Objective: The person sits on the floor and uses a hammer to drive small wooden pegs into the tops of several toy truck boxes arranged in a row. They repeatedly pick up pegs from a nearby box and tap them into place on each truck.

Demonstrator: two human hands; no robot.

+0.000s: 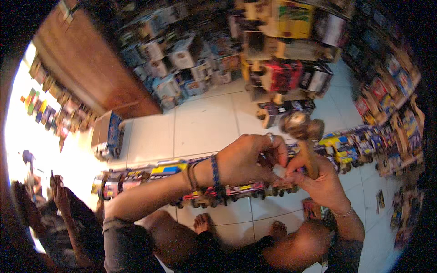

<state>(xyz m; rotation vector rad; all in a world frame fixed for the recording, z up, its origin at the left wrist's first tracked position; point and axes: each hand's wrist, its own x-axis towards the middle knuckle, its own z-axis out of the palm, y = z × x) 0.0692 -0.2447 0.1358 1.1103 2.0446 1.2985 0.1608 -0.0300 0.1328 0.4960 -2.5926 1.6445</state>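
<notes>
My left hand [255, 157], with a ring on a finger and bracelets on its wrist, reaches in from the left. Its fingertips are pinched together at a small whitish piece [279, 171], too blurred to name. From the other side, my right hand [324, 184] meets it, thumb and fingers closed at the same piece. A brown thing with rounded, wheel-like lobes [301, 126] rises above the right hand on a tan stem [309, 159]; the stem seems to pass into that hand's grip. Beneath both hands runs a row of colourful toy trucks [170, 168] on the tiled floor.
Stacked boxes [182, 57] and a shelf with boxes and toy vehicles [287, 75] stand at the back. A brown wooden panel [102, 68] leans at the left, near a boxy toy truck [107, 135]. Another person [63, 227] sits at the lower left. More goods line the right [400, 136].
</notes>
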